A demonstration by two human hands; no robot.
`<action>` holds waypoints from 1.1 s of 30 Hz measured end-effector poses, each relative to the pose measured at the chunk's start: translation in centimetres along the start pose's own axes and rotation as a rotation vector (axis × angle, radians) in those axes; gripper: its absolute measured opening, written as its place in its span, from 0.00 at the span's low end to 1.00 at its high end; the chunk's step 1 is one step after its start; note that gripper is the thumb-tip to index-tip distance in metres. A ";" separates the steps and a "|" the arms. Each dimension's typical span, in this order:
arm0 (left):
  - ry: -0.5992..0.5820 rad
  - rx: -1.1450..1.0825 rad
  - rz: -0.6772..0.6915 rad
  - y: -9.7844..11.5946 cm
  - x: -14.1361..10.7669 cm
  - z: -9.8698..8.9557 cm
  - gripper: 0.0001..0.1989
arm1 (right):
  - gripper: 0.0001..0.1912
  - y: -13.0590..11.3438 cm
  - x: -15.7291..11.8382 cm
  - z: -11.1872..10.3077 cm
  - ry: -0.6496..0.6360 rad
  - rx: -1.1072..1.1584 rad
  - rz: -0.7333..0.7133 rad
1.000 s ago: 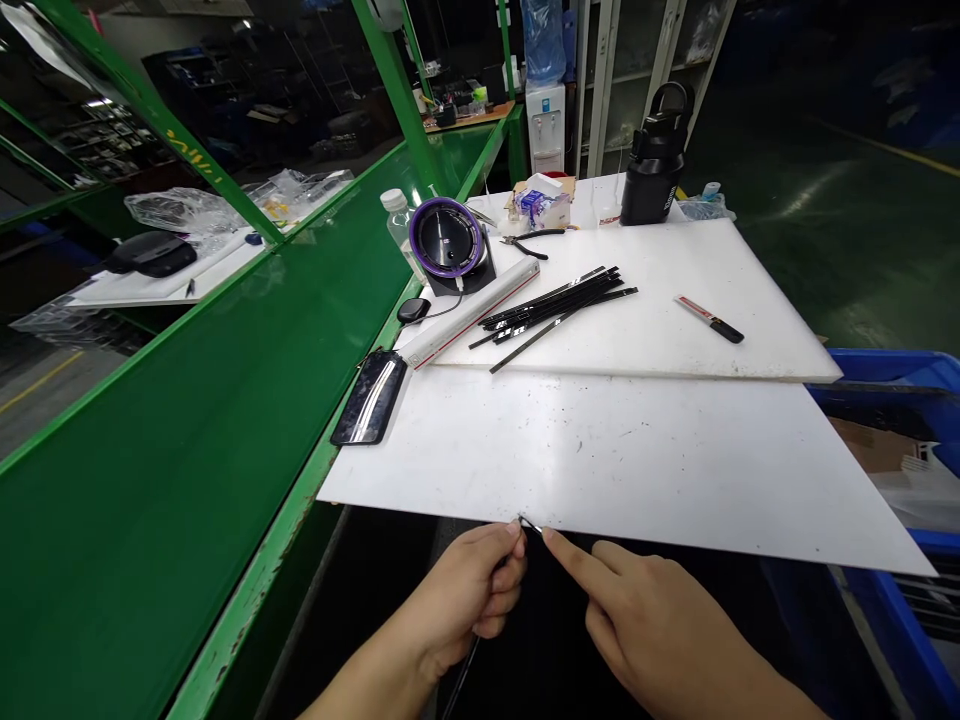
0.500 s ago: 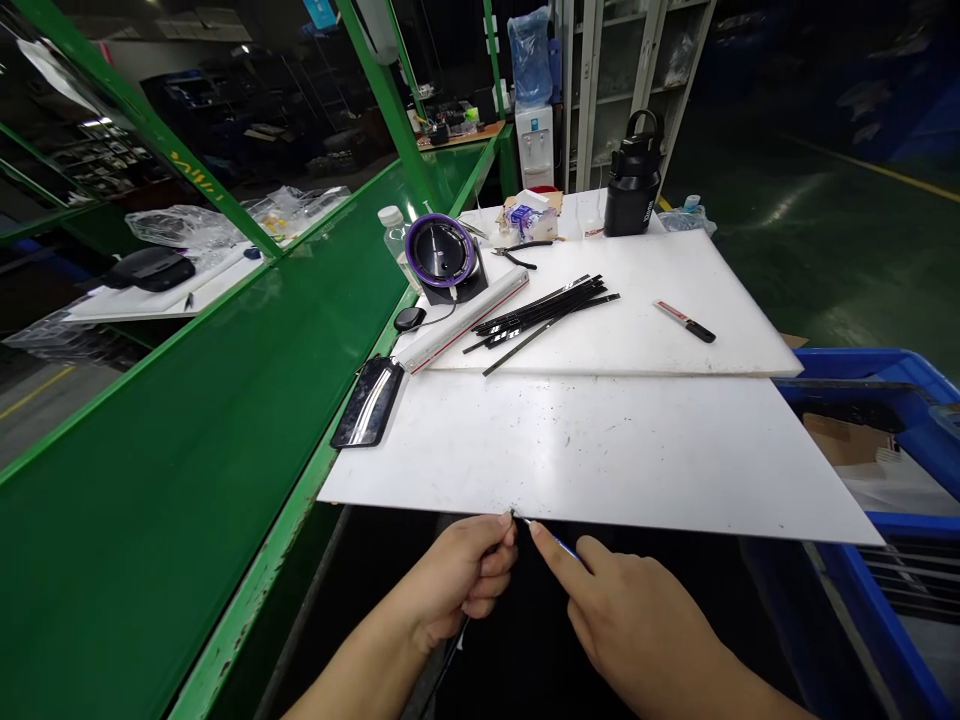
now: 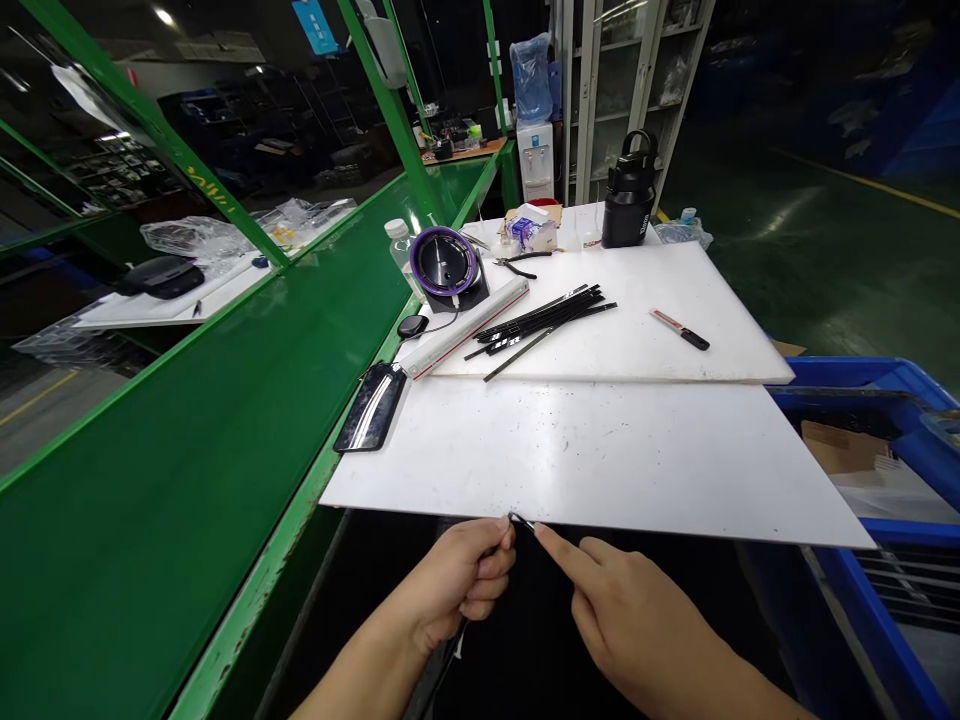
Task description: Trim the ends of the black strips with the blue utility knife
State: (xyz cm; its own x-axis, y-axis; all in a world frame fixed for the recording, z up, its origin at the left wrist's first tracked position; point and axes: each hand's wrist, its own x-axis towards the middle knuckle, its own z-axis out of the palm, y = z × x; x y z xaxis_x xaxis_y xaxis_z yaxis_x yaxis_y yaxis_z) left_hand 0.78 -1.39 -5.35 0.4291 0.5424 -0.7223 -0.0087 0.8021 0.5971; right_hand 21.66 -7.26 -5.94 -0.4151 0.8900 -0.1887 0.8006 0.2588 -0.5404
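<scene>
Desk: What do the hands have at the table's near edge?

Field: Left hand [image 3: 454,585] closed around a thin black cable [image 3: 517,521], its small metal tip rising at the front edge of a white plastic sheet [image 3: 600,460]. Right hand [image 3: 637,625] open and empty, forefinger [image 3: 551,545] extended just beside that tip.

Desk: And on the sheet?

Field: Black smartphone [image 3: 371,407] lying near its left edge. A second white board [image 3: 675,350] overlaps its far side, carrying a loose bundle of black strips [image 3: 540,325] and a red-and-black utility knife [image 3: 679,329]. White bar with a red stripe [image 3: 465,330] along that board's left edge.

Desk: Farther back?

Field: Round purple-rimmed device [image 3: 448,262], pliers [image 3: 517,265] and a black insulated bottle [image 3: 628,205] at the far end. Green table [image 3: 187,400] runs along the left, blue crate [image 3: 847,380] stands at right, water dispenser [image 3: 535,160] beyond.
</scene>
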 end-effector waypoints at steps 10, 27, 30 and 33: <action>0.014 -0.016 0.008 -0.1 0.1 0.3 0.12 | 0.37 -1.0 0.2 0.4 -0.005 -0.209 -0.049; 0.020 -0.009 -0.001 0.0 0.1 0.2 0.12 | 0.37 -0.6 0.1 -0.1 -0.028 0.049 0.036; 0.023 -0.005 -0.004 0.1 0.1 0.2 0.12 | 0.37 -0.6 0.1 0.0 -0.047 -0.017 0.020; 0.029 -0.004 -0.010 0.1 0.1 0.2 0.12 | 0.36 -0.5 0.0 0.2 -0.058 -0.081 -0.009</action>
State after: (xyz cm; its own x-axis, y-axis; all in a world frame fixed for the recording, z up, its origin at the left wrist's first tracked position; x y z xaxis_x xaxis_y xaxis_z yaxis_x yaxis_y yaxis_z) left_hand 1.01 -1.27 -5.26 0.4029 0.5412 -0.7381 -0.0077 0.8084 0.5886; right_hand 21.11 -7.44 -5.83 -0.4445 0.8650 -0.2327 0.8283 0.2980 -0.4745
